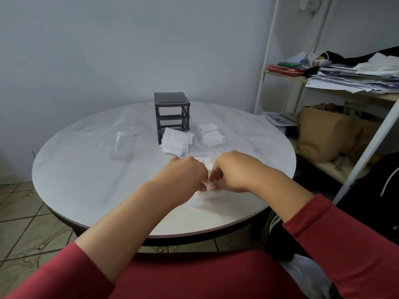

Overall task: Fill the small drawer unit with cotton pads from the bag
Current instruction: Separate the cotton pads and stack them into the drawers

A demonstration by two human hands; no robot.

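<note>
Clear plastic bag (121,134) lies flat and crumpled on the left of the round white worktop (86,180), well apart from both grips. Dark grey drawer unit (172,114) stands upright at centre-back; its open slots face the person, turned slightly right. Just in front of it is a stack of white cotton pads (174,141), touching its base. A second pad stack (210,134) sits just to the right, in a row running near to far.

Left grip (187,171) is knuckles-up with its fingers curled in. Right grip (233,171) mirrors it, and their fingertips almost meet. Both pinch a small white pad (208,187) between them, though its edges are blurred.

Directly under the grips a clear drawer (207,196) rests on the worktop, with its near corner poking out toward the person. Its long axis seems to run near to far, toward the drawer unit, but it is mostly hidden by the grips. The drawer lies near the front edge of the worktop, well short of the drawer unit.

Red sleeves (345,244) cover both forearms from below the wrist. Far right: a shelf (287,74) piled with papers (356,78), and a brown paper bag (323,134) below.
</note>
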